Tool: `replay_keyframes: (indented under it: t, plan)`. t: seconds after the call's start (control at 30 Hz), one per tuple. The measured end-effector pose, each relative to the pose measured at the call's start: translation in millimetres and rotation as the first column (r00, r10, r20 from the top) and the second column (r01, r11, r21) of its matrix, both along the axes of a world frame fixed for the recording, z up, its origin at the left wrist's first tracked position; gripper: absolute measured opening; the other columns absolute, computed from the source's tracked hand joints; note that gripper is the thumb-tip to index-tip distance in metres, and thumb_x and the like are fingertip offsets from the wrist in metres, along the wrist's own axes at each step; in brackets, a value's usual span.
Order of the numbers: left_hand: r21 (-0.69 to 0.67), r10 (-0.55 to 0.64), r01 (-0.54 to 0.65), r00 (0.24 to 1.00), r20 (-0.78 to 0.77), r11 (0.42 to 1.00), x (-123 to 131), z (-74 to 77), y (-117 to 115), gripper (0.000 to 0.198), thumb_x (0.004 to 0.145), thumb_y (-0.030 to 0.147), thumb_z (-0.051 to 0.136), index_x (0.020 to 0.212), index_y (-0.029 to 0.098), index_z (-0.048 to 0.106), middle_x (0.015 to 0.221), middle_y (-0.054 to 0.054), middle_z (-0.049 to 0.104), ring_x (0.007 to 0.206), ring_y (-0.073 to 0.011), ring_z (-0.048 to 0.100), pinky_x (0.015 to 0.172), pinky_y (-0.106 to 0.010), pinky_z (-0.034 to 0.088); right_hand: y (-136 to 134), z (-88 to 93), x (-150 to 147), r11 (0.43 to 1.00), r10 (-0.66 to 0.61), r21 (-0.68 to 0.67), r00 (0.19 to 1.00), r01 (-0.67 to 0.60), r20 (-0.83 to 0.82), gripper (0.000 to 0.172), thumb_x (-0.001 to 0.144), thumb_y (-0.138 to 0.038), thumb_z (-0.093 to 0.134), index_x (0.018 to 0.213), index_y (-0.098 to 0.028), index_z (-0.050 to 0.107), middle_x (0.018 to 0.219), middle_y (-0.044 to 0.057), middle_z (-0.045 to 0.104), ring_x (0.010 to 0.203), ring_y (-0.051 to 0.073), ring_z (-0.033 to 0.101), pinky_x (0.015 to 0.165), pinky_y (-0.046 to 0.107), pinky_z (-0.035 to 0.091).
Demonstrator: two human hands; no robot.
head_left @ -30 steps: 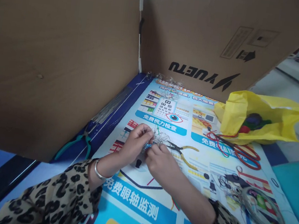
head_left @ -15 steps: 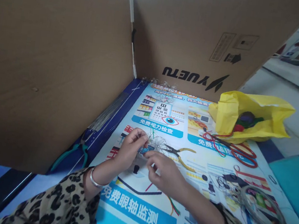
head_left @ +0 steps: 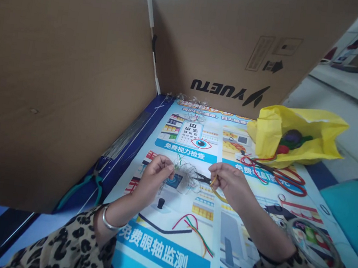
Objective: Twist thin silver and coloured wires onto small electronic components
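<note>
My left hand pinches a small tangled bundle of thin silver wire with a bit of green in it, just above the printed poster. My right hand has its fingers closed round the yellow handles of a pair of small pliers, whose dark jaws point left toward the wire bundle. Loose red, green and yellow wire pieces lie on the poster below my hands. Both arms wear leopard-print sleeves, and a silver bangle sits on my left wrist.
Cardboard walls stand at the left and back. Green-handled pliers and a bundle of straight wires lie along the left wall. A yellow bag, red scissors, a clear tubing coil and a teal box are on the right.
My right hand left the wire bundle, moved right and closed on the yellow-handled pliers. The left hand kept the bundle. Coloured wire pieces now show below.
</note>
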State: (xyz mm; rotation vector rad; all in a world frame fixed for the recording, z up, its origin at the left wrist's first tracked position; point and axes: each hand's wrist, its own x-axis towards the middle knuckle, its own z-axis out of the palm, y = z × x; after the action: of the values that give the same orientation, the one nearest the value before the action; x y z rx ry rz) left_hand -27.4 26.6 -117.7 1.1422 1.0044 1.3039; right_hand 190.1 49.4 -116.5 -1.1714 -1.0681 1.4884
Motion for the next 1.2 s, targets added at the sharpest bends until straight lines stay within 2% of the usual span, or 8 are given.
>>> replay_keyframes:
  t: [0.1,0.23,0.33,0.43,0.57,0.73,0.9,1.2]
  plan:
    - [0.005,-0.001,0.001,1.0,-0.004,1.0,0,-0.8,0,0.011,0.079,0.026,0.059,0.081,0.019,0.05,0.069,0.003,0.051,0.063,-0.0101,0.049,0.064,-0.023,0.038,2,-4.6,-2,0.993,0.017,0.107,0.955,-0.051,0.295,0.018,0.073,-0.031,0.057,0.08,-0.017,0.064,0.054,-0.002,0.054,0.047,0.011,0.048,0.05,0.025,0.041]
    - [0.035,0.017,-0.017,1.0,-0.02,0.999,-1,-1.8,-1,0.009,0.081,0.025,0.057,0.079,0.019,0.051,0.067,0.004,0.051,0.061,-0.0093,0.048,0.063,-0.022,0.037,5,-14.4,-13,0.96,-0.02,0.226,0.764,-0.166,0.645,0.021,0.075,-0.039,0.057,0.078,-0.019,0.066,0.071,0.002,0.063,0.059,0.014,0.055,0.055,0.026,0.043]
    - [0.046,0.018,-0.017,1.0,-0.012,0.999,-2,-2.0,-1,0.009,0.081,0.024,0.057,0.077,0.019,0.05,0.066,0.004,0.05,0.06,-0.0086,0.048,0.061,-0.022,0.037,7,-18.1,-20,0.922,-0.061,0.289,0.642,-0.257,0.764,0.019,0.073,-0.037,0.061,0.073,-0.02,0.067,0.075,0.003,0.063,0.066,0.016,0.058,0.062,0.029,0.044]
    - [0.033,0.01,-0.01,1.0,0.002,0.999,-3,-1.4,-1,0.01,0.08,0.022,0.058,0.077,0.018,0.05,0.069,0.004,0.049,0.06,-0.008,0.048,0.06,-0.021,0.037,7,-17.6,-24,0.911,-0.037,0.272,0.597,-0.31,0.802,0.017,0.075,-0.033,0.058,0.07,-0.02,0.067,0.073,0.003,0.062,0.065,0.016,0.057,0.062,0.029,0.042]
    - [0.01,0.03,-0.03,1.0,0.01,1.0,-3,-1.1,0,0.013,0.077,0.024,0.061,0.077,0.018,0.05,0.068,0.004,0.049,0.059,-0.0081,0.047,0.058,-0.021,0.038,7,-17.2,-25,0.921,0.042,0.219,0.643,-0.321,0.765,0.017,0.075,-0.029,0.055,0.068,-0.02,0.067,0.073,0.002,0.064,0.066,0.016,0.058,0.06,0.027,0.042]
    - [-0.001,0.042,-0.042,0.999,-0.003,0.999,-4,-3.7,2,0.017,0.074,0.026,0.064,0.084,0.019,0.052,0.072,0.004,0.053,0.06,-0.0078,0.049,0.059,-0.021,0.038,8,-20.0,-24,0.948,0.109,0.133,0.687,-0.291,0.718,0.019,0.073,-0.032,0.055,0.064,-0.019,0.065,0.056,0.0,0.06,0.055,0.015,0.054,0.049,0.024,0.037]
    - [0.014,0.018,-0.018,0.999,-0.027,1.0,-6,-6.3,2,0.017,0.076,0.028,0.064,0.087,0.018,0.054,0.071,0.003,0.054,0.062,-0.0085,0.051,0.06,-0.02,0.039,12,-17.5,-26,0.975,0.114,0.079,0.775,-0.207,0.621,0.017,0.068,-0.035,0.061,0.068,-0.019,0.066,0.064,0.001,0.062,0.06,0.015,0.054,0.053,0.025,0.038]
    - [0.03,-0.006,0.008,0.997,-0.074,1.0,-8,-7.2,2,0.017,0.079,0.027,0.062,0.094,0.018,0.062,0.068,0.001,0.054,0.064,-0.0101,0.051,0.063,-0.021,0.039,16,-4.8,-37,0.951,0.308,-0.163,0.84,-0.262,0.446,0.017,0.066,-0.032,0.061,0.072,-0.016,0.062,0.045,-0.007,0.043,0.036,0.006,0.034,0.036,0.021,0.025]
